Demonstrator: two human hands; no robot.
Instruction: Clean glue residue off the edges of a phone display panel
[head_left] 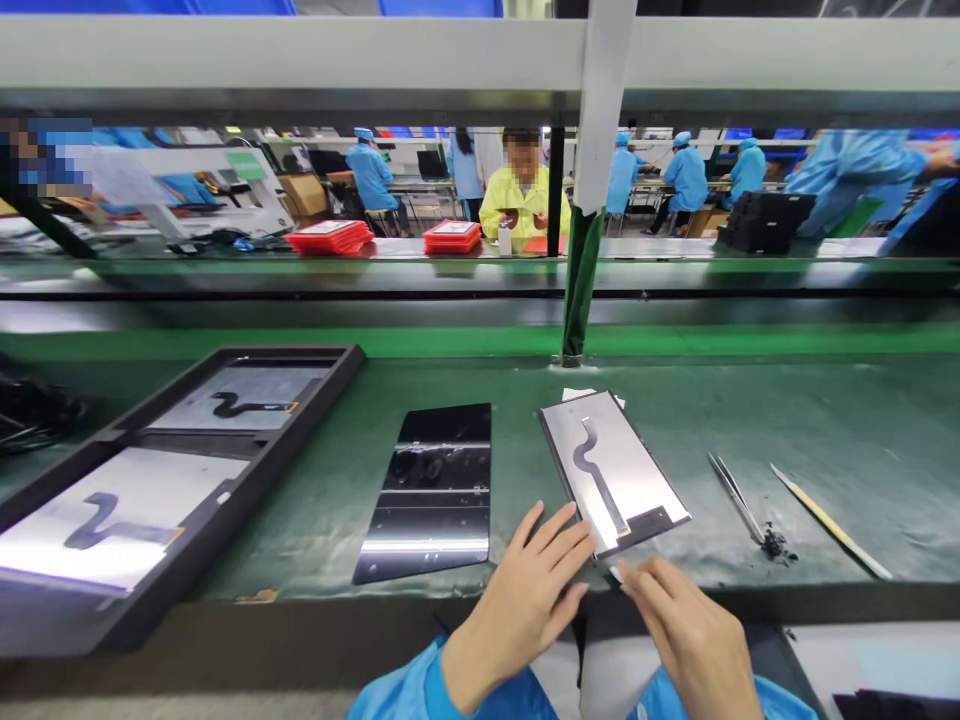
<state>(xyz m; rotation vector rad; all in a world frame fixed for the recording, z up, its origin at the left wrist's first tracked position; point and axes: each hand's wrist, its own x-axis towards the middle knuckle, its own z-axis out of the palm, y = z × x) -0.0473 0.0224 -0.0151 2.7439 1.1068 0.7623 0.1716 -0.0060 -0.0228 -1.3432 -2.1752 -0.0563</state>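
A display panel point(637, 450) with a silvery back and a dark S-shaped ribbon cable point(596, 470) lies aslant on the green mat. At its lower left edge rests my left hand point(529, 590), open with fingers spread, the tips on or against the panel. My right hand point(679, 625) is closed in a pinch just below the panel's front edge; a small pale tip point(616, 573) shows at its fingertips, too little to name. Left of the panel lies a glossy black glass sheet point(431, 490). Tweezers point(735, 492) and a slim yellow-handled blade-like tool point(829, 522) lie to the right.
At left stands a black foam tray point(277, 440) holding more panels with ribbon cables. Dark scraps point(775, 543) sit at the tweezers' end. A green-wrapped post point(581, 285) rises behind the panel, below a shelf beam point(300, 55). Co-workers sit beyond, near red stacks point(330, 238).
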